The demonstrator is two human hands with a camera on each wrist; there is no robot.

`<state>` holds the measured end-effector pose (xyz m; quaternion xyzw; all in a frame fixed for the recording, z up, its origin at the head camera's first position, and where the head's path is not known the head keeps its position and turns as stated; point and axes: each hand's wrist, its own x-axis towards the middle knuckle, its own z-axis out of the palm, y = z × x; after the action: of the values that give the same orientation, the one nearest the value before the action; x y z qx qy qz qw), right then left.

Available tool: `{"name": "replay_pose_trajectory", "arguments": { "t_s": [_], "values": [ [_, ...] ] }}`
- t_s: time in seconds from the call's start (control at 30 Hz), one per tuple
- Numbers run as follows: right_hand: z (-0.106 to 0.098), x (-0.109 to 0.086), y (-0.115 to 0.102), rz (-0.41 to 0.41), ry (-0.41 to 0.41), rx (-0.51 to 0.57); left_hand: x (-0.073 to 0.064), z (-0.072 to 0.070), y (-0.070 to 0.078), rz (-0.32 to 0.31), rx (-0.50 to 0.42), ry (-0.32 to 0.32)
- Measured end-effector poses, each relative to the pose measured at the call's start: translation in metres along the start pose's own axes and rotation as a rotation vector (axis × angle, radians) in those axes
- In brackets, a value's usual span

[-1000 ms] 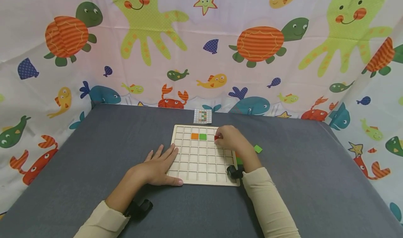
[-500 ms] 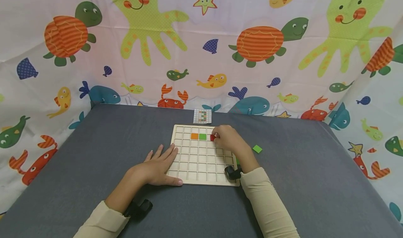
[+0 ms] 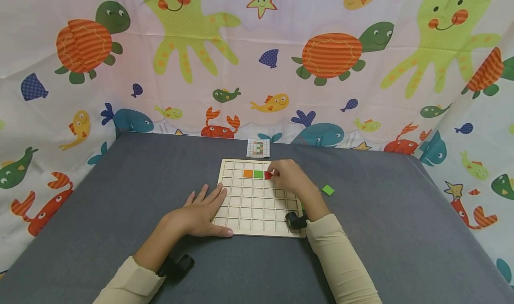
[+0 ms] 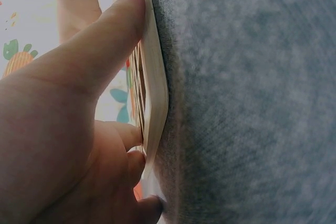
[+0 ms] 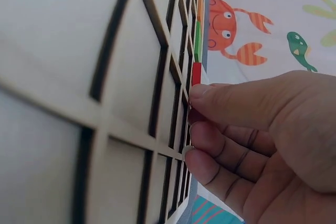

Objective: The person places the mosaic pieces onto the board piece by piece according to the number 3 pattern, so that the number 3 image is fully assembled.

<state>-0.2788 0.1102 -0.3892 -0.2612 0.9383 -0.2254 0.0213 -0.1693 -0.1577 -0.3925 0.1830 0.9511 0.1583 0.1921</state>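
Thin red tile (image 3: 267,175) looks light, stiff, best taken by its edges: right hand (image 3: 290,176) pinches it near grid board (image 3: 257,214)'s far edge, left hand (image 3: 201,215) spread on its left edge

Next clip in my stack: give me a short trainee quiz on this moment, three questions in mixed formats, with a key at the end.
1. True or false: the left hand is holding a tile.
2. Multiple choice: what colour is the tile at the fingertips of the right hand? A) orange B) red C) green
3. Fill in the gap, from the person's side: the small printed card sits beyond the ____ edge of the wooden grid board.

Key:
1. False; it rests with fingers spread on the board's left side.
2. B; the red tile is pinched there.
3. far
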Motion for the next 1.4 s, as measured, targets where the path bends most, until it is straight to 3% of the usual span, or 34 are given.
{"name": "replay_pose_trajectory", "arguments": {
  "t_s": [0.67,1.03,1.4],
  "values": [
    [0.0047,-0.0048,0.0035,-0.044,0.02,-0.008,0.0015,0.001,0.0005,0.007,-0.002,-0.027],
    [0.0028,-0.003,0.0015,-0.067,0.0,-0.026,0.0006,-0.0002,-0.0002,-0.001,0.007,-0.013],
    [-0.003,-0.0029,-0.0002,-0.038,-0.046,0.006,0.0006,0.0004,-0.002,-0.002,0.003,-0.005]
  ]
}}
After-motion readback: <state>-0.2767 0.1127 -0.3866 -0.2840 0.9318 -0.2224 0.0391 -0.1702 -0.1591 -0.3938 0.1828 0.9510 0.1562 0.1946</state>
